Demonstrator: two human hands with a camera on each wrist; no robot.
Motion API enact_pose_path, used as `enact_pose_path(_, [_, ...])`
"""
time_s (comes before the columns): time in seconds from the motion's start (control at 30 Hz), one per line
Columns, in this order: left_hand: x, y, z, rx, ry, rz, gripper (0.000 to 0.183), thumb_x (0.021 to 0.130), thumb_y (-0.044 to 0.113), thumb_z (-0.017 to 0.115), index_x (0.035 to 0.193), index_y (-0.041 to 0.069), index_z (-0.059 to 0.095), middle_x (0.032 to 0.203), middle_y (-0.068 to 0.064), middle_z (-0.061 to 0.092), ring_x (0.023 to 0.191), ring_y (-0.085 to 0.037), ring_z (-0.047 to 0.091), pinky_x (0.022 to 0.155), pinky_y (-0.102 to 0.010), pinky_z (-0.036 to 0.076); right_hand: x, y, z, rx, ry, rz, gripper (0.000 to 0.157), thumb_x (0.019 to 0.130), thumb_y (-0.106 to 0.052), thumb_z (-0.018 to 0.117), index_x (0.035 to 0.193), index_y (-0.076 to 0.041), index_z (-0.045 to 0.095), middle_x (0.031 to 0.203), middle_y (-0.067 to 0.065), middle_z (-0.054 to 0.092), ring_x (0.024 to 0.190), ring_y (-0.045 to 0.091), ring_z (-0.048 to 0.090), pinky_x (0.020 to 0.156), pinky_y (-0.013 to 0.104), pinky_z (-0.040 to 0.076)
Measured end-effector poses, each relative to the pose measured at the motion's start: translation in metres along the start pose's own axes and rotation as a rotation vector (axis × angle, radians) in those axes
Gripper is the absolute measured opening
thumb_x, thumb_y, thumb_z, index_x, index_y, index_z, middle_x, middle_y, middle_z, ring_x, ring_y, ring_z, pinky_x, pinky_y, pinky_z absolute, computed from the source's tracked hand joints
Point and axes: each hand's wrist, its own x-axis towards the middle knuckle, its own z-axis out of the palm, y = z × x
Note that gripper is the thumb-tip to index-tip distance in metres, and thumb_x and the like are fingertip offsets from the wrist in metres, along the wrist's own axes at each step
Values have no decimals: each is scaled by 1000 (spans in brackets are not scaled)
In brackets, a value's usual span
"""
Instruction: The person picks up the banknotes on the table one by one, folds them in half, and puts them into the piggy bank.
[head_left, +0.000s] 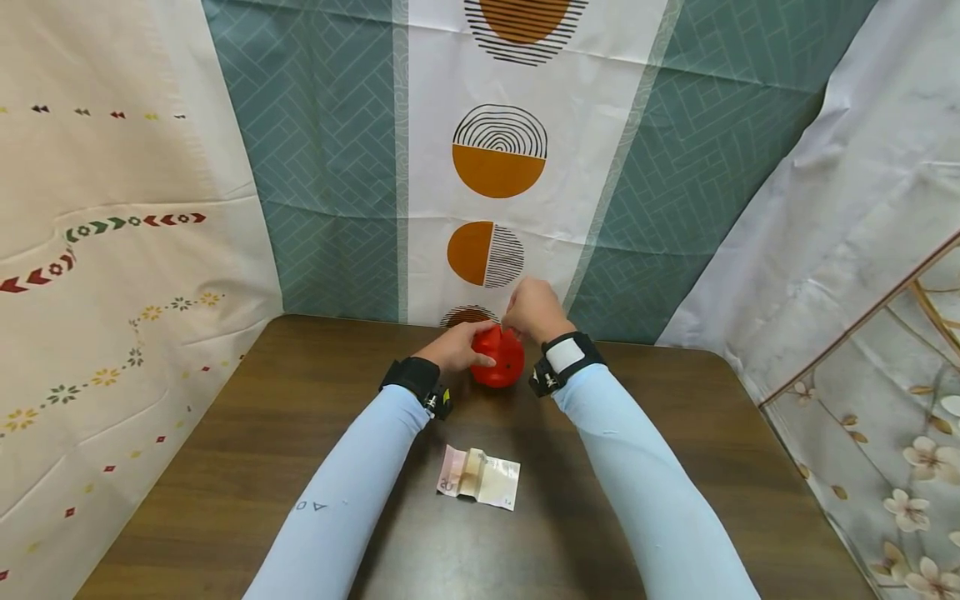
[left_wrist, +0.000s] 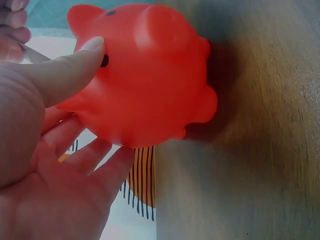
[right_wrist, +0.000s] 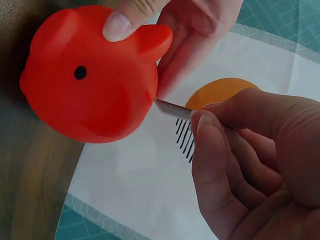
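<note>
A red piggy bank (head_left: 504,365) stands near the back edge of the wooden table. My left hand (head_left: 452,347) steadies it, thumb on the pig's face and fingers spread round behind. Above the pig, my right hand (head_left: 537,312) pinches a narrow folded banknote (right_wrist: 174,109) between thumb and forefinger. The note's far end meets the pig's top in the right wrist view; the slot itself is hidden. Nearer to me, a creased pink and cream banknote (head_left: 495,478) lies on the table.
Patterned cloth (head_left: 330,167) hangs right behind the table's back edge. A cream cloth (head_left: 135,333) borders the left side, and a white floral cloth (head_left: 885,400) the right. Bare wood of the tabletop (head_left: 255,433) shows on both sides of my arms.
</note>
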Motion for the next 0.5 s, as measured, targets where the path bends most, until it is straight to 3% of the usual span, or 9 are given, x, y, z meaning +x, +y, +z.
enact_pose_path(0.33, [1,-2,3,15,9,17,75,79,20,77,142,19,37,121,-3,54,102,-20,52,89,-36,44,-2,-2,10,-50,51,23,18,77,-9,72,61,-6,64,51,3,57,42,15,56,43,25,49])
enact_pose_path(0.5, [0,-2,2,15,12,34,73,79,20,78,140,19,40,117,-2,56,99,-19,53,88,-36,45,0,-2,16,-52,92,12,18,75,-10,74,60,-6,64,52,3,57,45,17,55,44,26,49])
